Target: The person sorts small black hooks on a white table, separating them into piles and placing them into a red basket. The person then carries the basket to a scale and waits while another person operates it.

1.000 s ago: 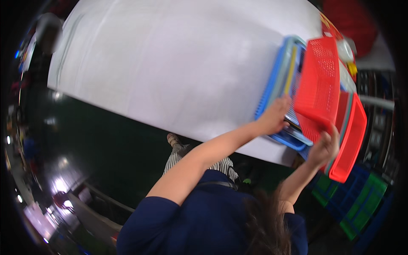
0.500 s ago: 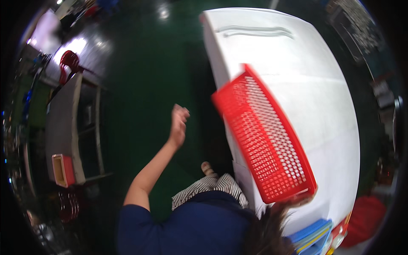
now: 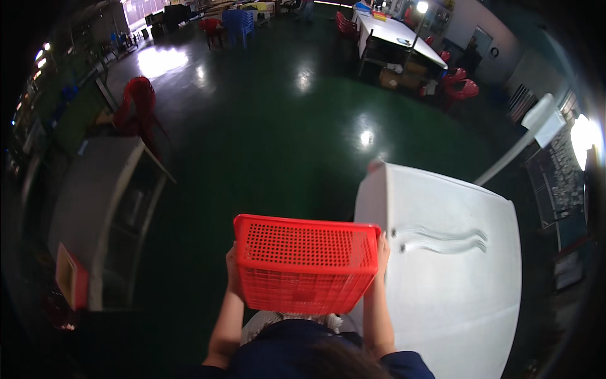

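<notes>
One red perforated plastic basket [image 3: 304, 268] is held near, left of the white desk [image 3: 454, 294], its ends clasped between the left hand [image 3: 232, 265] and right hand [image 3: 382, 254]. Equal pressure should be applied at both ends, and the desk's edge avoided.

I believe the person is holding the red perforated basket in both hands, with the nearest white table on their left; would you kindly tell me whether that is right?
Not quite: the head view shows the nearest white table on the person's right. The left hand and right hand do hold the red perforated basket.
</notes>
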Demonstrator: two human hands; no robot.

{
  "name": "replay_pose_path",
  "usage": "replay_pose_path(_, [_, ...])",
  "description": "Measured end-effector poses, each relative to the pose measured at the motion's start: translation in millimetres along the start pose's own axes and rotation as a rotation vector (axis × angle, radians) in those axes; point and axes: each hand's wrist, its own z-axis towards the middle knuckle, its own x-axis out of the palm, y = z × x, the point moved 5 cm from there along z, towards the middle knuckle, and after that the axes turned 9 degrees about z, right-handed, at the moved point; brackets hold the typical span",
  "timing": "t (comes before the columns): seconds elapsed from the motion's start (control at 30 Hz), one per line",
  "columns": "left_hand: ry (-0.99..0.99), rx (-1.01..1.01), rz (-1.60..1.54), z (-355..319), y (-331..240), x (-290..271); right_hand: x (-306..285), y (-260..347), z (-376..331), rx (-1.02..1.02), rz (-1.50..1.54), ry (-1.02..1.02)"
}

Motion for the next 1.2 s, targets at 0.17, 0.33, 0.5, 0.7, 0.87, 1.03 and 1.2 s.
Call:
replay_pose_path(0.17, [0.032,0.132,-0.063,182,-73,34,183,64,195,0.306,0.3,0.174])
replay_pose_path(0.33, [-0.027,0.113,-0.045,353,-103,37,313,72,311,0.215,0.121,0.966])
replay_pose_path(0.5, [0.079,0.07,-0.047,607,-130,138,363,61,520,0.3,-0.023,1.263])
replay_pose_path(0.7, [0.197,-0.08,-0.039,849,-132,280,334,35,799,0.605,0.114,0.906])
replay_pose_path(0.87, [0.328,-0.12,-0.046,1134,-127,439,379,60,1057,0.288,0.596,0.489])
replay_pose_path(1.03, [0.291,-0.153,-0.007,1326,-186,517,489,69,1263,0.402,0.485,0.504])
replay_pose_path(1.2, [0.169,-0.061,-0.057,1505,-254,539,626,65,1472,0.466,0.214,0.674])
